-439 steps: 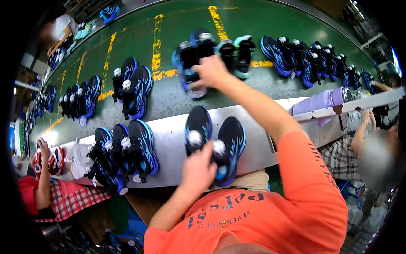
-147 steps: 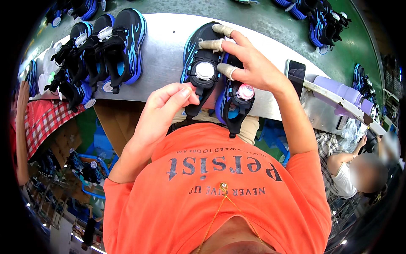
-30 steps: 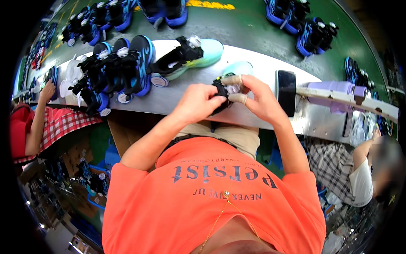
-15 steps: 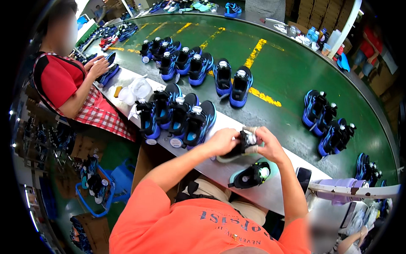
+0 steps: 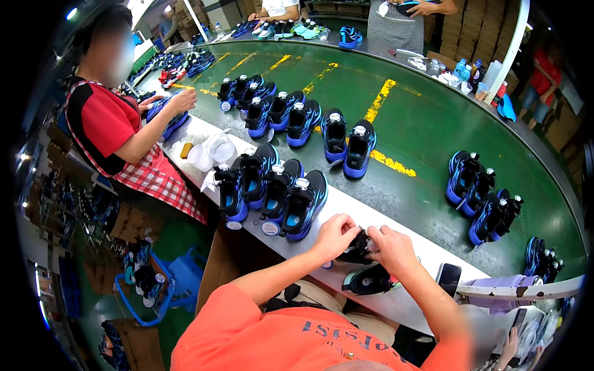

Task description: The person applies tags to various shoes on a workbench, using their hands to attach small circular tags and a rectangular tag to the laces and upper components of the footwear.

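Observation:
A black shoe stands on the pale bench in front of me, partly covered by my fingers. My left hand pinches the top of it with thumb and forefinger. From the other side my right hand has its fingertips closed on the shoe's upper, by a whitish piece at the opening. What exactly lies between the fingertips is too small to make out. Closer to my body is a second black shoe with a pale inside, its right end hidden under my right hand and wrist.
Several blue-black shoes with round tags stand left of my hands. More pairs rest on the green belt. A phone and a purple bottle are at right. A co-worker in a checked apron handles a shoe at left.
The view has shifted, so the scene sits lower. My hands have come closer together over the shoe's top, and my right hand now covers part of the second shoe. The co-worker's hands have moved apart.

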### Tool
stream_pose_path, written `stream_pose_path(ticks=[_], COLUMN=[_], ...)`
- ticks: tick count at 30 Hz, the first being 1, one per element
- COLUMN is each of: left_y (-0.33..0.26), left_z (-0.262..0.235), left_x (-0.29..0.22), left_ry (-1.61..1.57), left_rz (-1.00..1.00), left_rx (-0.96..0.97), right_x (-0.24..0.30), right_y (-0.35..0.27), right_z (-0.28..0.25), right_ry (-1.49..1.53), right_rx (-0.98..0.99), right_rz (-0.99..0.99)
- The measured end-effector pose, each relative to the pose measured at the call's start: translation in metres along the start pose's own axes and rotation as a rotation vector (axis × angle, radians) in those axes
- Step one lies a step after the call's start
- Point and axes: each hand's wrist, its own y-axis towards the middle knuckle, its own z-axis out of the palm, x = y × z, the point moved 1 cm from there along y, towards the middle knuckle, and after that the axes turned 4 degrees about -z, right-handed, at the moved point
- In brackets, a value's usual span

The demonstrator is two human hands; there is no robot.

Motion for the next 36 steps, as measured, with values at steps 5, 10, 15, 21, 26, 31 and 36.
stream_pose_path(ticks=[5, 10, 15, 21, 26, 31, 36], left_y=[-0.008, -0.023, -0.027, -0.031, -0.041, -0.042, -0.042], left_z=[-0.015, -0.009, -0.007, 0.006, 0.010, 0.016, 0.019], left_x=[-0.016, -0.027, -0.015, -0.024, -0.027, -0.026, -0.021], left_ry=[0.254, 0.198, 0.189, 0.004, 0.043, -0.038, 0.027], left_rz=[0.113, -0.118, -0.109, -0.211, -0.311, -0.280, -0.290], left_rx=[0.449, 0.467, 0.478, 0.463, 0.477, 0.484, 0.527], right_x=[-0.004, -0.002, 0.011, 0.005, 0.005, 0.001, 0.006], right_y=[-0.011, -0.030, -0.023, -0.034, -0.039, -0.040, -0.042], right_z=[0.000, 0.007, -0.017, 0.008, 0.002, -0.008, 0.004], right_ry=[0.307, 0.363, 0.578, 0.280, 0.465, 0.428, 0.216], right_rx=[-0.027, -0.131, 0.020, -0.171, -0.186, -0.197, -0.138], right_rz=[0.051, 0.174, 0.216, 0.267, 0.226, 0.214, 0.375])
